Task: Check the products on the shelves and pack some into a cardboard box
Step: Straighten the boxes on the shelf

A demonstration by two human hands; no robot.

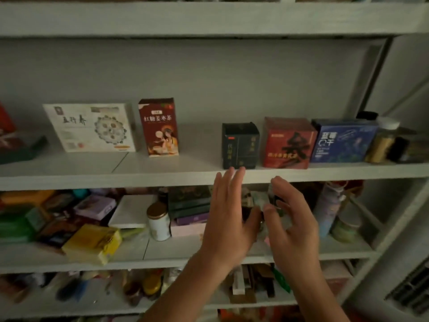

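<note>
A white shelf unit fills the view. On the upper shelf [185, 175] stand a white flat box [90, 127], a dark red tea box [159, 127], a black box [240, 145], a red box [289, 142] and a blue box [343, 140]. My left hand [228, 212] is raised with straight fingers, its tips at the shelf edge just below the black box. Beside it, my right hand [292, 219] has loosely curved fingers with the thumb apart. Blurred clutter shows between the hands; I cannot tell whether either hand touches it. No cardboard packing box is in view.
The middle shelf [162, 259] is crowded: a yellow box [92, 242], a white tin with a gold lid [159, 220], stacked dark boxes [189, 205], a tall pale bottle [328, 210]. A jar [383, 142] stands at the upper shelf's right end. Jars and packets fill the lower shelf.
</note>
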